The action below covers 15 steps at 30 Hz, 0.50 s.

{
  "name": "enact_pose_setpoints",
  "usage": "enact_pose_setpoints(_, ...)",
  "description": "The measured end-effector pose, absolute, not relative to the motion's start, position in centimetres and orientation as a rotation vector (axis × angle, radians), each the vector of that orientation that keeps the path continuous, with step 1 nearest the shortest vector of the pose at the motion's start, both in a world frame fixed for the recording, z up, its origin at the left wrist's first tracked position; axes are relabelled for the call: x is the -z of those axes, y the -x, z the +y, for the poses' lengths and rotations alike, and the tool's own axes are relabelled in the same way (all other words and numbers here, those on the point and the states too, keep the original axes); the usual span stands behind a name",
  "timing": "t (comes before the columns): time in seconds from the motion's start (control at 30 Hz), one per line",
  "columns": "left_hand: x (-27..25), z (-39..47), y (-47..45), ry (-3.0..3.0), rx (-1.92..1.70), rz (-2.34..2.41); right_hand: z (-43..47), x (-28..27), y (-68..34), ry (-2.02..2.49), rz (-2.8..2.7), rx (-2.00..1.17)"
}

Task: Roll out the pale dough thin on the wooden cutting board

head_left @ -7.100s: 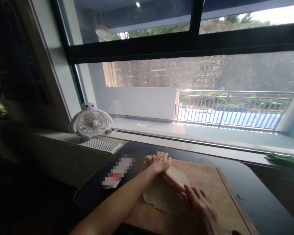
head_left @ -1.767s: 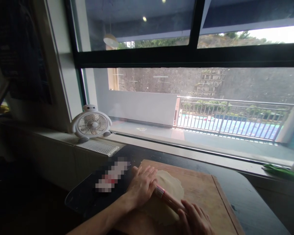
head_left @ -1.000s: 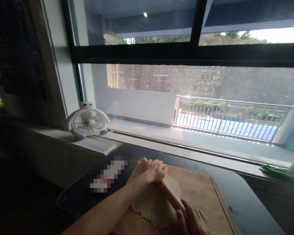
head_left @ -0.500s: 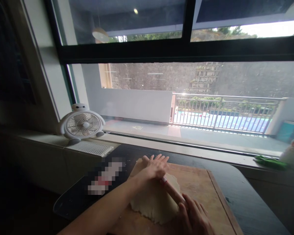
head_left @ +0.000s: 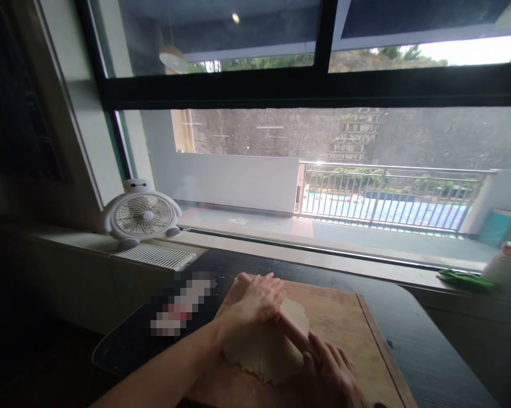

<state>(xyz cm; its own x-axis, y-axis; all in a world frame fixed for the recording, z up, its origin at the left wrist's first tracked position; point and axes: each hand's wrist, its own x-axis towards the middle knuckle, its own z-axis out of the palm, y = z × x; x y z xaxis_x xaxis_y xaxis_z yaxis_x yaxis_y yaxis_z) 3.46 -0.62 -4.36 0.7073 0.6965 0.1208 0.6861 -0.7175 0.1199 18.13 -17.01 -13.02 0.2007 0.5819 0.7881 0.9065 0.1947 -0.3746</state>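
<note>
A wooden rolling pin lies slantwise across a flat, pale sheet of dough with a ragged, cracked near edge. Over the pin's far left part is my left hand, its fingers curved down around it. My right hand is closed over the near right end, which its fingers partly hide. Beneath the dough is a wooden cutting board. My left forearm crosses above the board's left side and covers some of the dough.
The board rests on a dark table with rounded corners. A blurred-out item lies at the table's left. Along the window ledge stand a white fan and, at right, a green cloth. A large window faces me.
Both hands and the rolling pin have shifted slightly left and back toward me over the dough. My left hand's fingers, stretched out before, now curve over the pin.
</note>
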Motion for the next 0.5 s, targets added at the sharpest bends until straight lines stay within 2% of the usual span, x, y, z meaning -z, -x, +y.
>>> enact_pose_setpoints(0.2,5.3,-2.7,1.9,-2.827,-0.326,1.196,-17.1,12.3,-17.6,1.497,-1.443,0.413)
enact_pose_setpoints(0.5,4.1,2.5,-7.4,-2.733,-0.074,1.21,-17.2,12.5,-18.9,1.427,-1.536,0.501)
